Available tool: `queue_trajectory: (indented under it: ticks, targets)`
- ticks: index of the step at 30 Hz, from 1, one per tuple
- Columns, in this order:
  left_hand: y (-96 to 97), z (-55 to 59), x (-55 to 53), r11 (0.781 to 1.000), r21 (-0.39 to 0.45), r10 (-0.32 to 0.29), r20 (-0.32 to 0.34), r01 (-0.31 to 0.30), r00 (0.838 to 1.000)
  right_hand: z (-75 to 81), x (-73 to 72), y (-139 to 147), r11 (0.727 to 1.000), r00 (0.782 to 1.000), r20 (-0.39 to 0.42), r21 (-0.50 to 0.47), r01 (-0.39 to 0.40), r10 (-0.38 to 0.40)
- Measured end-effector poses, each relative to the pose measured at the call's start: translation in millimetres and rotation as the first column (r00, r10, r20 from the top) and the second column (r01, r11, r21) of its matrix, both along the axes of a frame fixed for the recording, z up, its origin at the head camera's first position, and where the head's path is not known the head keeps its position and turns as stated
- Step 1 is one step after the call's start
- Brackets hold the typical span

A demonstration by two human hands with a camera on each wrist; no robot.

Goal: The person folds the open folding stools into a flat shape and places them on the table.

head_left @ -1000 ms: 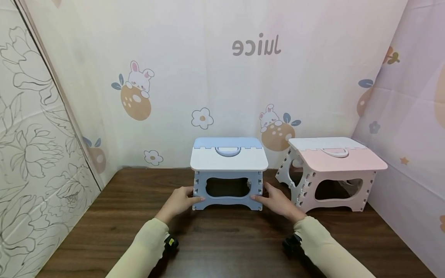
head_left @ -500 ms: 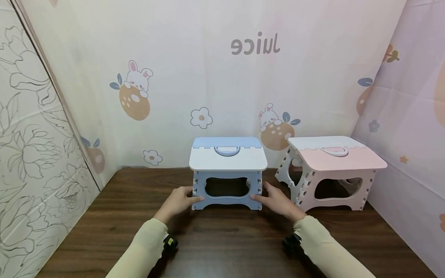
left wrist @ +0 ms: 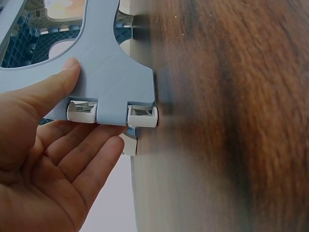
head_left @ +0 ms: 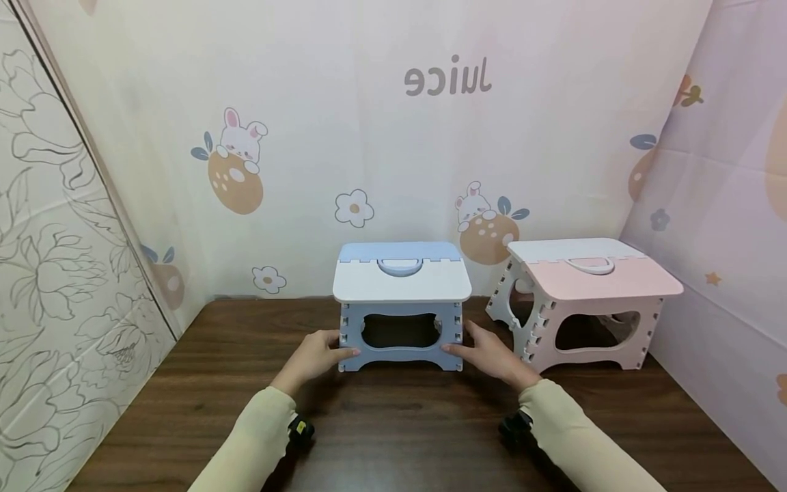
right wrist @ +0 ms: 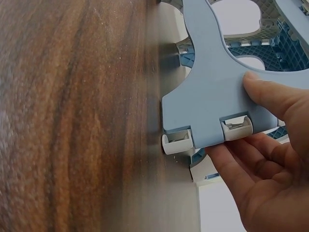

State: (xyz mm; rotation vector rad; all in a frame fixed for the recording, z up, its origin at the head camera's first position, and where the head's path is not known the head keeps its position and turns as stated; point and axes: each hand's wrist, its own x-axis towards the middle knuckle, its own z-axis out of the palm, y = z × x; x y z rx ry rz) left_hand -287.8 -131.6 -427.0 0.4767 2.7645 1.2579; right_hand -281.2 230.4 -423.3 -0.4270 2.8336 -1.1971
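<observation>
A blue and white folding step stool (head_left: 402,283) stands upright and unfolded on the wooden table, its carry handle (head_left: 399,268) lying flat in the top. My left hand (head_left: 313,357) grips its left front leg, thumb on the blue front panel and fingers along the hinged side. On the opposite leg my right hand (head_left: 492,354) mirrors this hold. In the left wrist view the thumb (left wrist: 65,79) presses beside the cutout, with the fingers at the white hinge tabs (left wrist: 142,116). The right wrist view shows the right thumb (right wrist: 263,89) on the front panel, fingers at the side edge.
A pink and white folding stool (head_left: 605,280) stands unfolded to the right, turned at an angle close to my right hand. Printed fabric (head_left: 295,157) hangs behind the dark wooden table (head_left: 393,437) and along both sides.
The head view has shifted very slightly. Both hands keep the same hold, and the blue and white stool stays in place.
</observation>
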Motion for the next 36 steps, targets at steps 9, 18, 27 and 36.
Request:
queue_trajectory:
  ticks: [9, 18, 27, 36]
  targets:
    - [-1.1, 0.9, -0.8, 1.0, 0.006, -0.01, -0.001, 0.01, 1.0, 0.3, -0.1, 1.2, 1.0, 1.0, 0.008, 0.007, 0.0, 0.0]
    - [-1.5, 1.0, -0.1, 1.0, 0.008, -0.016, -0.008, 0.016, 1.0, 0.3, 0.5, 1.1, 1.0, 1.0, 0.023, 0.007, 0.004, -0.005]
    - [-1.5, 0.5, -0.4, 1.0, 0.005, -0.013, 0.01, 0.013, 1.0, -1.7, -1.2, 2.6, 1.0, 1.0, 0.025, 0.005, 0.019, -0.019]
    - [-1.5, -0.6, -3.3, 1.0, -0.004, -0.014, -0.007, 0.014, 1.0, -0.4, -0.4, 4.8, 1.0, 1.0, 0.002, -0.003, 0.009, -0.009]
